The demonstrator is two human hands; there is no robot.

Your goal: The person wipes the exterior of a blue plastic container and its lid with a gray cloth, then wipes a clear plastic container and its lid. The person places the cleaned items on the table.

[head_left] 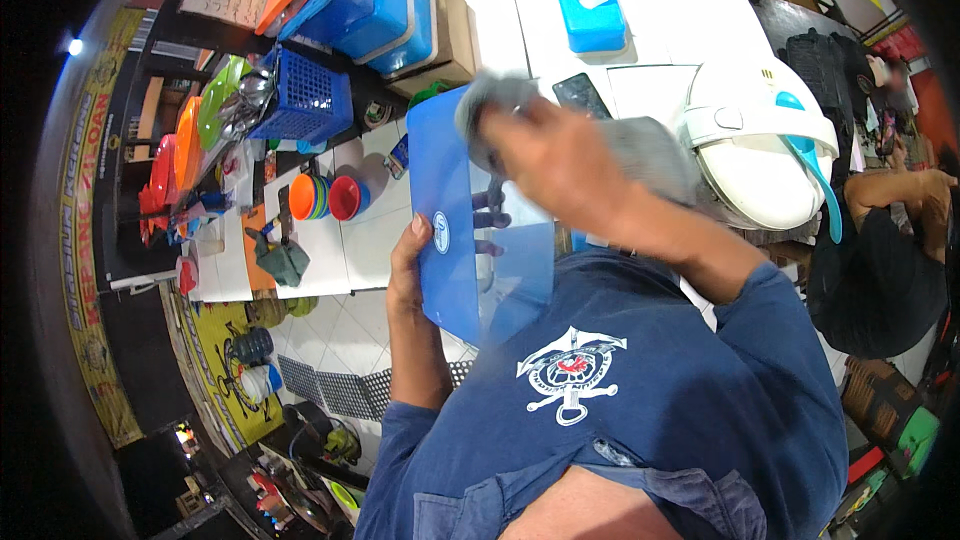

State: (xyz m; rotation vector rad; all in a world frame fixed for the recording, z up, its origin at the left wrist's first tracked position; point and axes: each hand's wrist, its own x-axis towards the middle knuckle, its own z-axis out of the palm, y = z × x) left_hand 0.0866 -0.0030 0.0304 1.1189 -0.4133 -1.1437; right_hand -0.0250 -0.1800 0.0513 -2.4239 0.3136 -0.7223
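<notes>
The left hand [408, 265] grips the lower left edge of a blue plastic container [470, 220], thumb lying on its outer face and the fingers wrapped round to the inner side, where they show darkly through the plastic. The container is held up in front of the chest, tilted on edge above the white bench [650, 15], with its open side turned toward the person. The right hand [560, 165] is at the container's upper right corner, closed around a grey cloth [650, 155] that it presses against the rim; the hand is blurred, so the exact lie of its fingers cannot be told. The container is rectangular with rounded corners, a clear translucent blue, smooth-walled, with a small round white sticker on the outer face near the left thumb. Just beyond it on the bench lie a dark phone [582, 95] and a white rice cooker [760, 145].
</notes>
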